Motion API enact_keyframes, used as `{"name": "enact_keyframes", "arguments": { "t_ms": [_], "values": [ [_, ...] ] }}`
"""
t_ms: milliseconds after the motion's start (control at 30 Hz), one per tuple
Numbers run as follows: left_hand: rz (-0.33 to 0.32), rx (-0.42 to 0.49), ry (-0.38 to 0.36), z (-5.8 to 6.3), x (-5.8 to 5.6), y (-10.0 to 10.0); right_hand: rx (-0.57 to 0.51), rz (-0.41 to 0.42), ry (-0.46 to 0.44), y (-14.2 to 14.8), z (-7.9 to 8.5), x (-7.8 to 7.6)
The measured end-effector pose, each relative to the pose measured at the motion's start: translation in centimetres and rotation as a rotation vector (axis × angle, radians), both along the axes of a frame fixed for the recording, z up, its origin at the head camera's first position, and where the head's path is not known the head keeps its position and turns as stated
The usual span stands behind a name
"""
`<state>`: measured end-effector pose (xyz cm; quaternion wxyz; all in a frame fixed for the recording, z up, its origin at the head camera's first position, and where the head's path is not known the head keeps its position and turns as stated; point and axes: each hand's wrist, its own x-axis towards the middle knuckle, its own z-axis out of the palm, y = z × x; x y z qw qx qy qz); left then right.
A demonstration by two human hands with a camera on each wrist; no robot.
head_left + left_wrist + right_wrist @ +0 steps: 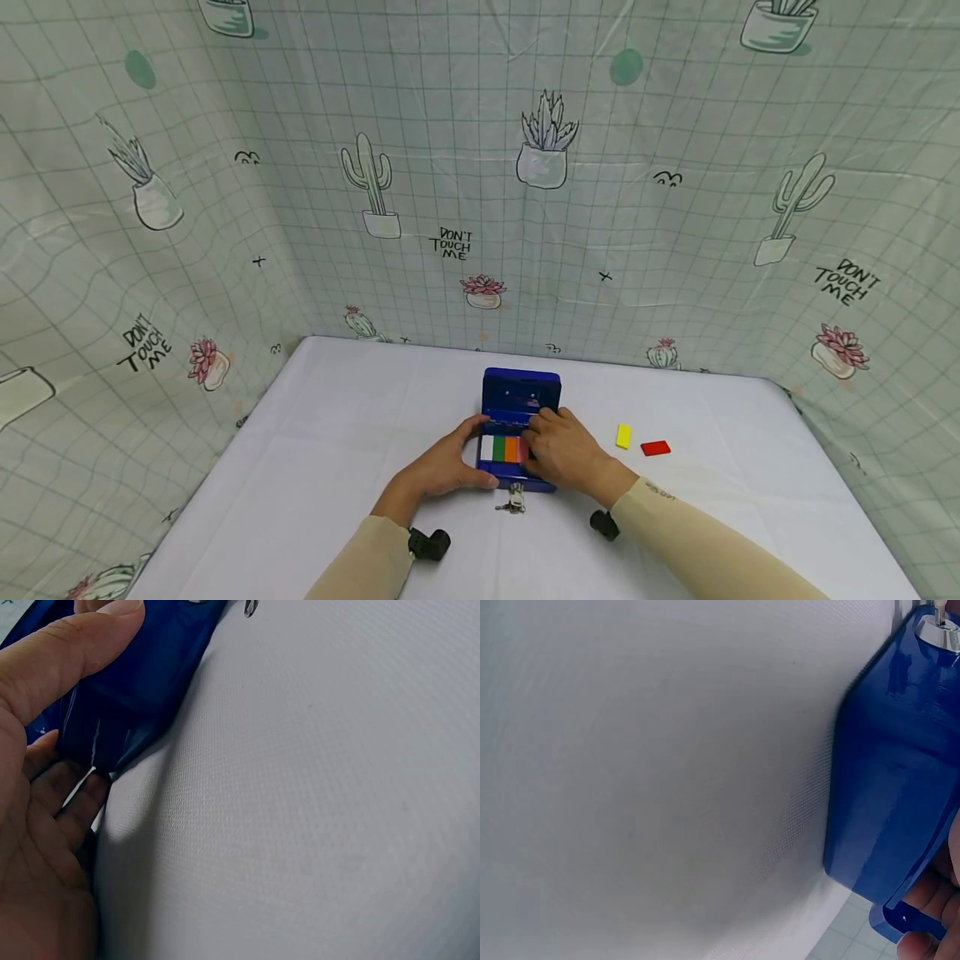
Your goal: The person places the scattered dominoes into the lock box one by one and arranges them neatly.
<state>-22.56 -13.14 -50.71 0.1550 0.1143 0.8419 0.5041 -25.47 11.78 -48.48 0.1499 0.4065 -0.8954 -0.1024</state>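
A blue cash box point(498, 470) stands on the white table with its lid point(521, 385) raised. Inside lie a white block point(487, 447), a green block point(498, 448) and an orange block point(512, 449) side by side, with a pink block point(524, 451) at the end of the row. My left hand point(444, 464) holds the box's left end, thumb at the front, fingers toward the back. Reaching into the box's right part, my right hand point(564, 450) pinches the pink block, which it partly covers. Keys point(513, 502) hang from the lock at the front.
On the table to the right of the box lie a yellow block point(623, 436) and a red block point(656, 448). A cloth curtain point(480, 183) with cactus drawings stands along the table's back and sides.
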Motion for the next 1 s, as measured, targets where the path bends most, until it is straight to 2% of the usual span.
{"name": "enact_keyframes", "arguments": {
  "t_ms": [500, 800, 1000],
  "values": [
    [0.0, 0.004, 0.013, 0.0, 0.0, 0.0, -0.055, 0.003, 0.024, 0.5, -0.1, 0.1],
    [0.014, -0.01, -0.004, 0.0, 0.0, 0.0, -0.171, -0.046, 0.026, 2.1, 0.6, 0.5],
    [0.035, -0.022, -0.021, 0.2, 0.1, 0.2, -0.246, -0.047, 0.086, 3.8, 0.6, 0.6]
  ]
}}
